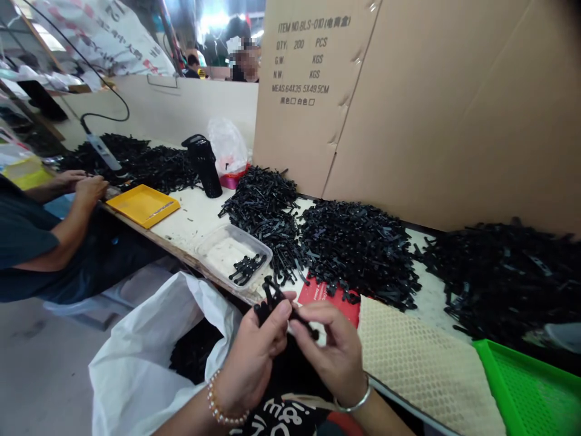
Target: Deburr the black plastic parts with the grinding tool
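Observation:
My left hand (261, 339) is closed around several small black plastic strips (271, 292), whose rounded ends stick up past the thumb. Close beside it, my right hand (333, 342) pinches the end of a dark piece (313, 332) between thumb and fingers. Just beyond my hands stands a clear plastic container (213, 257) with several of the same black parts (247, 268) lying in it. Heaps of black strips (358, 248) cover the table in front of me. What exactly joins the pieces between my fingers is hidden.
A white sack (122, 357) with black parts inside hangs open at lower left. Right of my hands lie a beige textured mat (422, 363) and a green tray (531, 387). A large cardboard box (431, 109) rises behind. At left, a co-worker's hands (91, 188) are near a yellow tray (143, 204).

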